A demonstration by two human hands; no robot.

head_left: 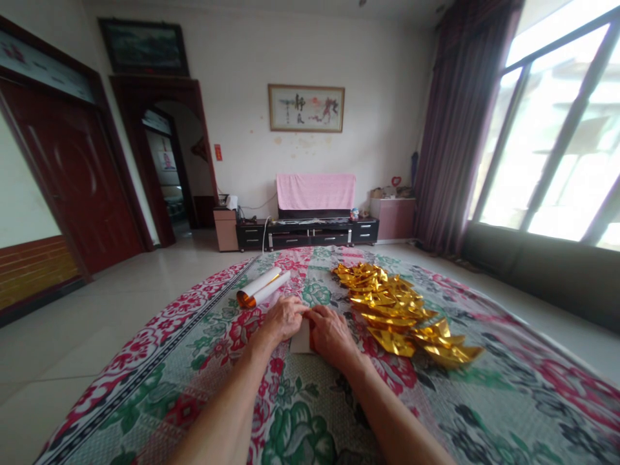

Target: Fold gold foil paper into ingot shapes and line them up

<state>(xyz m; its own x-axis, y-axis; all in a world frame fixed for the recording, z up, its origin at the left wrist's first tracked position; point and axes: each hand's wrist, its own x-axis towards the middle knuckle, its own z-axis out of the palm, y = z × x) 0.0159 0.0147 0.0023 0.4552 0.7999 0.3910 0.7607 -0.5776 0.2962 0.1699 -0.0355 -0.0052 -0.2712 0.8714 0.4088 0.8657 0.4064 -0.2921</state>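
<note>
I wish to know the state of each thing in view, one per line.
Left hand: fingers bent, at the paper.
Right hand: fingers bent, on the paper.
Paper sheet: partly hidden under hands.
Paper roll: gold side partly showing.
Gold paper ingots: folded, heaped.
Red door: closed.
Purple curtain: gathered.
Pink cloth: draped.
Floral cloth: spread.
Cabinet drawers: shut.

Purple curtain (448,142) beside bright window (552,139)

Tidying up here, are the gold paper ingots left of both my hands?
No, the gold paper ingots lie right of your right hand.
</note>
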